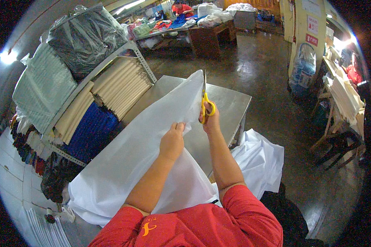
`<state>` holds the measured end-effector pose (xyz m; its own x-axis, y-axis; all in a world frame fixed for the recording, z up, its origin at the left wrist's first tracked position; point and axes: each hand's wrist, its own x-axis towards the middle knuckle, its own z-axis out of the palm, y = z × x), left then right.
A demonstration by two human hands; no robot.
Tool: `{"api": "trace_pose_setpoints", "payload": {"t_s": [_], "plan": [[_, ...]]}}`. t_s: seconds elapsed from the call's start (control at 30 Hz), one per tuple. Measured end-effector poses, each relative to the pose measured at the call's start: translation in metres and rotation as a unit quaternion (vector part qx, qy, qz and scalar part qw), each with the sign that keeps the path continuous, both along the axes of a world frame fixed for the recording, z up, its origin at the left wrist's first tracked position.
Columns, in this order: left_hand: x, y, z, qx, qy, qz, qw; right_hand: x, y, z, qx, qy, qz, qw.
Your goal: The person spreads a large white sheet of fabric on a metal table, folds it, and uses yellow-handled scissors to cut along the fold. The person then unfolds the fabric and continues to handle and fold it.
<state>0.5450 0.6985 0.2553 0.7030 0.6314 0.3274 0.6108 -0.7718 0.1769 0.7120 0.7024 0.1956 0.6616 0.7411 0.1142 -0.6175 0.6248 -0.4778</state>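
Observation:
White fabric [127,144] lies across a metal table [228,101], one corner stretched toward the table's far side. My left hand [172,141] pinches the cloth near its right edge, the fingers closed on a fold. In my right hand [210,118] is a pair of scissors [209,105] with yellow handles, its blades pointing away from me at the far tip of the cloth. Whether the blades are parted I cannot make out. More white cloth [257,162] hangs in folds at the table's right side.
At left, a metal rack [140,57] holds stacks of cream fabric [121,84] and blue fabric [90,129], with a plastic-wrapped dark bundle [86,41] on top. A pillar [297,37] stands at far right, near a wooden stand draped with cream cloth [344,96]. People in red work farther off.

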Motion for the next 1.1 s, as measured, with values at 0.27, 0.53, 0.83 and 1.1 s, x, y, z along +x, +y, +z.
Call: {"api": "trace_pose_setpoints", "payload": {"t_s": [0.27, 0.53, 0.83, 1.1], "plan": [[-0.008, -0.009, -0.012, 0.014, 0.015, -0.02, 1.0, 0.027, 0.0, 0.003, 0.027, 0.033, 0.001, 0.999], [-0.032, 0.026, -0.044, -0.158, -0.259, -0.062, 0.951, 0.106, -0.032, 0.034, 0.025, -0.089, -0.197, 0.976], [-0.118, 0.035, -0.013, -0.165, 0.136, -0.066, 0.975, 0.076, -0.091, -0.031, -0.137, -0.071, -0.153, 0.976], [-0.186, 0.012, -0.103, -0.184, 0.303, 0.037, 0.934, 0.051, -0.081, -0.08, -0.43, -0.41, -0.173, 0.785]]}}
